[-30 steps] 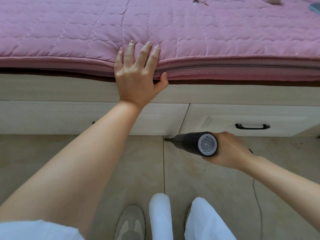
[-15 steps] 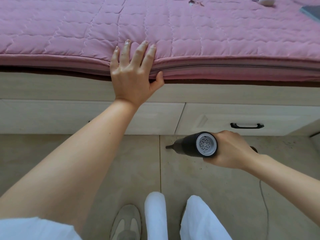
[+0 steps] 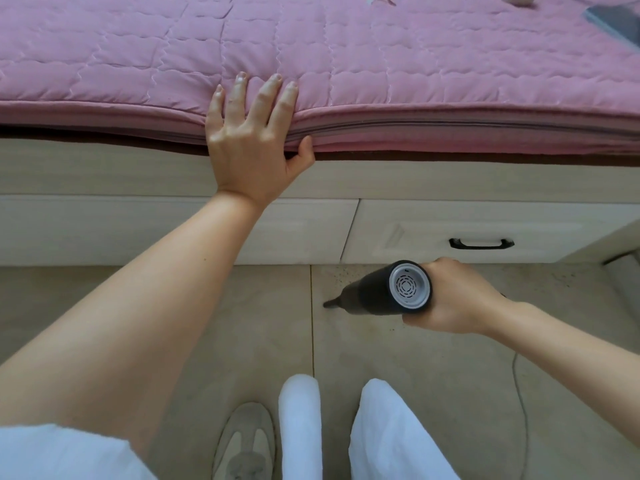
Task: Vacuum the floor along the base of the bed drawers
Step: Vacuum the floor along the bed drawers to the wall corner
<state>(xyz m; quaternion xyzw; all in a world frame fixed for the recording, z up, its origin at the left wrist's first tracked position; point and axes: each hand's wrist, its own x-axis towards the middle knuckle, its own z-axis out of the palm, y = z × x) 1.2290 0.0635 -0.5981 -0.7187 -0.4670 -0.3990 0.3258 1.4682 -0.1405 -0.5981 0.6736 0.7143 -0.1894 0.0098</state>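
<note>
My right hand (image 3: 457,299) grips a small black handheld vacuum (image 3: 377,294) with a grey vented rear cap. Its narrow nozzle (image 3: 330,303) points left and down at the tiled floor (image 3: 433,368), just right of a tile joint and a little out from the drawer base. Dark specks of dirt lie on the tile near the drawers. My left hand (image 3: 252,140) rests flat on the edge of the pink quilted mattress (image 3: 381,64), fingers spread on top, thumb under the edge. Below are the pale wooden bed drawers (image 3: 519,230); the right one has a black handle (image 3: 481,243).
My white trouser legs (image 3: 381,431) and a grey shoe (image 3: 242,441) are at the bottom centre. A thin cord (image 3: 521,403) trails across the floor at the right. Small objects (image 3: 609,15) lie on the far right of the bed.
The vacuum has tipped down and away from the drawers, its nozzle now lower on the tile. My left hand stays on the mattress edge; the view has drifted slightly.
</note>
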